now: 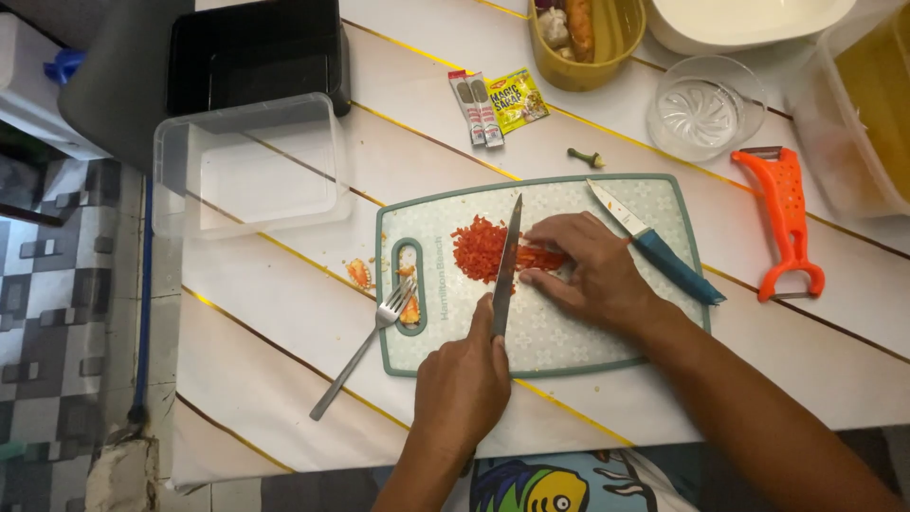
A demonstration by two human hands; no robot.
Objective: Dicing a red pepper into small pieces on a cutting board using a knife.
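- Left hand [462, 379] grips the knife [507, 265], blade pointing away across the board [569, 332].
- Right hand [588, 265] pins the chili [540, 256] with curled fingers, closed on it.
- Chili lies crosswise to the blade, just right of it, long axis left to right.
- Minced red pile [479, 248] sits left of the blade; a fork [365, 346] and a second knife [654, 245] rest at the board's edges.

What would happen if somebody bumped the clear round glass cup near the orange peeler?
The clear round glass cup looks wide and low, so it would probably slide on the white striped table rather than tip. It seems empty, so likely light. If it is glass, a fall off the edge could break it.
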